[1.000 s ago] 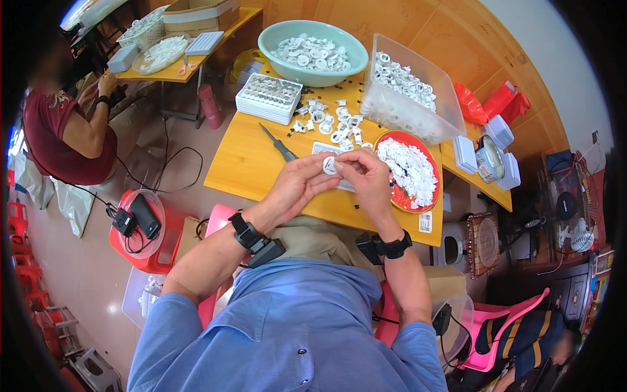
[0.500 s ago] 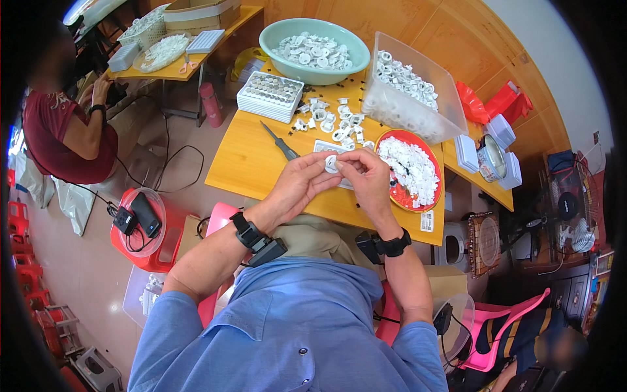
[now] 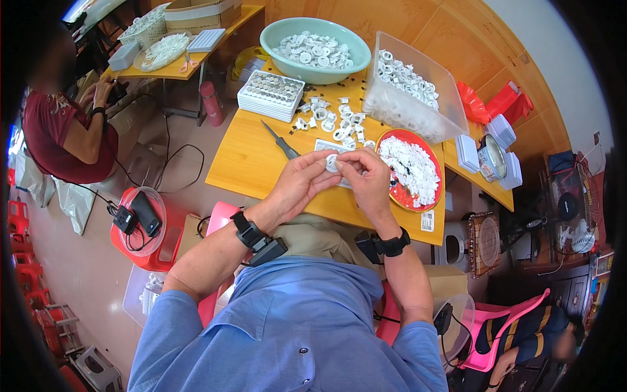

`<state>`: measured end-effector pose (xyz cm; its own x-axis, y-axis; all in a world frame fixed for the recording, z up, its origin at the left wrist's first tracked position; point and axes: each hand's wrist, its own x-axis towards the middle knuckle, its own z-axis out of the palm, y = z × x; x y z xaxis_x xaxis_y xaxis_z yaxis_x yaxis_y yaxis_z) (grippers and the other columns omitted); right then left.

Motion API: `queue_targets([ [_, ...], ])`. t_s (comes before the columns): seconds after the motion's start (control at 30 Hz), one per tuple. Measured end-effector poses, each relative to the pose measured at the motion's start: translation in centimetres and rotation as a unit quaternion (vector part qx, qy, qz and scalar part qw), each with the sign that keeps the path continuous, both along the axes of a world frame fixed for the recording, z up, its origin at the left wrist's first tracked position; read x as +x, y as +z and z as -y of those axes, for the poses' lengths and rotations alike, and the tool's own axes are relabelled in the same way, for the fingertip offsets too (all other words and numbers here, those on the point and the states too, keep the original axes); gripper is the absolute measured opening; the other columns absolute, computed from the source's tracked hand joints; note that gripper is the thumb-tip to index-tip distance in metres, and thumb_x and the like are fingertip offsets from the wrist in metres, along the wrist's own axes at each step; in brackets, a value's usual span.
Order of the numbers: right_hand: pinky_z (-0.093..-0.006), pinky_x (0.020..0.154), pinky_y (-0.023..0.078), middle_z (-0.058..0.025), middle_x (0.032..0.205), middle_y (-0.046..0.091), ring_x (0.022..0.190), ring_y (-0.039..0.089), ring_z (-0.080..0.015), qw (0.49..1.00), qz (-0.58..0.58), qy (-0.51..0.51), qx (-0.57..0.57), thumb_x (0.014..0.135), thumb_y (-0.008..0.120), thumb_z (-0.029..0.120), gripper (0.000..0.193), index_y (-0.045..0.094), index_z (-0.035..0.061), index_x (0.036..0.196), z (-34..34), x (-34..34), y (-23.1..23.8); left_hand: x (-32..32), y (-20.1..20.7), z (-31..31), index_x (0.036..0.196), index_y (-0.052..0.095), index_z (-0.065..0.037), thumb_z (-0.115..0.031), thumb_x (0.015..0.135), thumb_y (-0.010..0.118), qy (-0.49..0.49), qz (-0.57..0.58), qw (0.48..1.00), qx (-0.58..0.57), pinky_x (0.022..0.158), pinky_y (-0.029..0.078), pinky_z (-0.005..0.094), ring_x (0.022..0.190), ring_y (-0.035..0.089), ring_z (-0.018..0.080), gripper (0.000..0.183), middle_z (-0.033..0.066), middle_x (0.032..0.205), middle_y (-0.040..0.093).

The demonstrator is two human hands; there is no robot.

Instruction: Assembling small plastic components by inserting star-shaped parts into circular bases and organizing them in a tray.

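We're looking down at a yellow wooden surface (image 3: 245, 157), and there's plenty on it! Biggest of the containers, the translucent bin (image 3: 408, 121) stands at the far right, heaped with white plastic parts. Just to its left we have the pale green basin (image 3: 313, 77), loaded with more white pieces. Nearer the person, at the right edge, sits the red plate (image 3: 401, 196) under a mound of small white bits. Over to the left, the stack of white trays (image 3: 264, 110) carries greyish round pieces in rows on top.

And here are the hands, close together above the near part of the surface! The left hand (image 3: 297, 184) pinches the left side of a white disc; the right hand (image 3: 370, 186) grips its right side, thumb against fingers. Beside the left hand lies a dark pointed tool (image 3: 285, 147), tip angled away, and beyond them we see scattered white fittings (image 3: 339, 124). Smallest of all, the white disc (image 3: 332, 163) sits between both sets of fingers; its face looks flat to us, though the detail is too small to be sure.
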<state>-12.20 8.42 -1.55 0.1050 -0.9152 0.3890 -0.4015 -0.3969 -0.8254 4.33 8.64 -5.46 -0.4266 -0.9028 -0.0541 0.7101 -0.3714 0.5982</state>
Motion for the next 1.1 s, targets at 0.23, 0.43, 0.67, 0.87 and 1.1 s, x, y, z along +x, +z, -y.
queue_targets([
  [0.23,-0.0249,0.056,0.045,-0.0055,0.077,0.063,0.061,0.058,-0.0106,1.000,-0.002,-0.002,-0.006,0.081,0.070,0.003,0.007,0.070,-0.0004,0.087,0.2,-0.2,-0.4,0.0,0.3,-0.1,0.131,0.049,0.006,-0.010,0.103,0.045,0.002,0.002,1.000,0.002,0.101,0.051,0.0337,0.113,0.062,0.0215,0.032,0.0163,0.126,0.059],
  [0.43,-0.0253,0.057,0.046,-0.0057,0.079,0.062,0.061,0.057,-0.0106,1.000,-0.011,0.003,-0.002,0.081,0.070,0.002,0.008,0.069,-0.0003,0.088,0.0,0.1,-0.4,0.0,0.1,0.0,0.131,0.049,0.006,-0.011,0.103,0.045,0.002,0.003,1.000,0.005,0.101,0.052,0.0333,0.113,0.062,0.0210,0.033,0.0156,0.124,0.060],
  [0.67,-0.0245,0.057,0.047,-0.0050,0.083,0.063,0.062,0.057,-0.0098,0.999,0.011,0.006,-0.033,0.082,0.070,0.002,0.013,0.068,0.0005,0.095,0.0,0.6,-1.6,-0.3,-0.1,-0.1,0.123,0.052,0.004,-0.009,0.100,0.052,0.052,0.094,0.993,-0.044,0.096,0.053,0.0321,0.109,0.063,0.0190,0.027,0.0150,0.119,0.062],
  [0.87,-0.0218,0.060,0.048,-0.0038,0.083,0.068,0.068,0.060,-0.0055,0.983,0.116,0.057,0.134,0.085,0.070,0.005,0.015,0.067,-0.0016,0.098,0.2,-0.5,-0.7,-0.3,-0.2,-0.1,0.121,0.051,0.003,-0.008,0.100,0.053,0.081,0.160,0.976,-0.121,0.093,0.054,0.0314,0.102,0.065,0.0169,0.024,0.0132,0.110,0.066],
  [1.1,-0.0206,0.061,0.049,-0.0045,0.079,0.070,0.069,0.064,-0.0063,0.982,0.103,0.057,0.150,0.085,0.070,0.008,0.015,0.068,-0.0030,0.096,0.5,-0.8,-0.9,-0.4,0.0,-0.2,0.121,0.050,0.001,-0.010,0.101,0.052,0.070,0.159,0.974,-0.144,0.093,0.054,0.0315,0.101,0.064,0.0157,0.023,0.0118,0.108,0.065],
])
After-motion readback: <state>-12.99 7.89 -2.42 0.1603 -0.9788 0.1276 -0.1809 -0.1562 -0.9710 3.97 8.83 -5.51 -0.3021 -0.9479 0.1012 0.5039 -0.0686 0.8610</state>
